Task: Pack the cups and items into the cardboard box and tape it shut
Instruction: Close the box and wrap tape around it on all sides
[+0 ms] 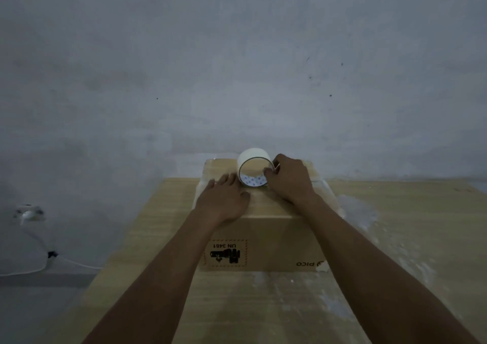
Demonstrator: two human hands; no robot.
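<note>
A closed cardboard box (266,241) with a printed UN 3481 label stands on the wooden table (395,251), its flaps down. On top of the box stands a roll of clear tape (253,162) on its edge, its hollow core facing me. My right hand (290,179) grips the roll's right side, fingers curled over its rim. My left hand (224,200) lies flat on the box top just left of the roll, fingers straight, pressing the lid. No cups or other items show.
A pale grey wall (237,67) rises directly behind the table. At the lower left, a white cable (39,264) and a small fitting hang by the floor. The table top has whitish worn patches to the right of the box.
</note>
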